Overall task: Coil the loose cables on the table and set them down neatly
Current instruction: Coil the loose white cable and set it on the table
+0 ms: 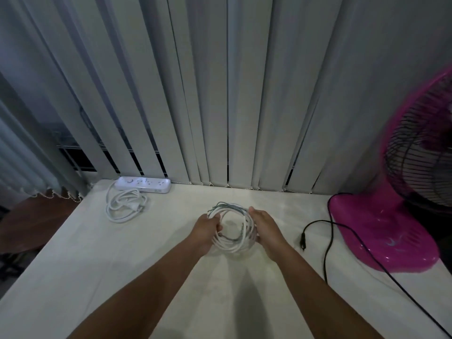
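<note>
White cable coil (231, 227): our left hand (208, 228) clamps 9 o'clock, right hand (265, 228) clamps 3 o'clock (loops even); we lower flat onto table (97, 265), release together.

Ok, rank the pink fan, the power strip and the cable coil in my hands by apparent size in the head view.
1. Pink fan, largest though cut off at the frame edge.
2. Power strip and held cable coil look alike; the coil is nearer, so no ranking.
</note>
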Demonstrator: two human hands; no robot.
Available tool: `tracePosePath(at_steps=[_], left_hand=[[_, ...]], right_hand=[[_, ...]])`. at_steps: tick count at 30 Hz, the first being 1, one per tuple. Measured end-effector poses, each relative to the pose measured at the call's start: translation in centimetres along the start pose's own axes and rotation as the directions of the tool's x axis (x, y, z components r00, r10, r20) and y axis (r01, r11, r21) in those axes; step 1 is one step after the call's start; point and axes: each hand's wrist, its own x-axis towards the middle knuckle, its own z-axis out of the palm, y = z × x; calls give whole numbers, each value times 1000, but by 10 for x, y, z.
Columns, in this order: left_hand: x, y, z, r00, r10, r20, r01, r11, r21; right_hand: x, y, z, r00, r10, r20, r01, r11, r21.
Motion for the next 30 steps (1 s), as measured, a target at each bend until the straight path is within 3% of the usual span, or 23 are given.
tracePosePath(at_steps=[3, 7, 13, 17, 20, 24, 25, 27, 28, 30], left_hand=[[25, -5, -10, 989, -91, -117, 76, 989, -125], [52, -11, -17, 980, -150, -134, 117, 968, -223], [105, -2, -32, 951, -252, -179, 166, 905, -392], [141, 6, -34, 954, -242, -174, 157, 904, -397], [166, 6, -31, 965, -197, -173, 154, 959, -237], [190, -3, -31, 987, -57, -153, 94, 964, 249], [194, -9, -32, 987, 32, -159, 37, 908, 417], [197, -22, -34, 965, 205, -167, -15, 672, 740], [198, -29, -36, 949, 271, -161, -22, 566, 824], [199, -37, -41, 933, 332, -137, -46, 489, 871]], right_hand=[[10, 16, 30, 993, -74, -89, 65, 993, -96], [29, 18, 62, 966, -182, -185, 133, 959, -248], [79, 17, 96, 939, -276, -205, 180, 902, -393], [124, 16, 104, 910, -313, -273, 162, 873, -460], [152, 17, 108, 905, -278, -322, 103, 878, -468], [181, 29, 105, 902, -286, -324, 75, 842, -535], [186, 32, 104, 900, -302, -315, 80, 824, -561], [194, 38, 103, 890, -350, -293, 106, 783, -613], [197, 39, 103, 882, -375, -285, 118, 761, -638], [202, 41, 101, 857, -437, -272, 118, 682, -722]])
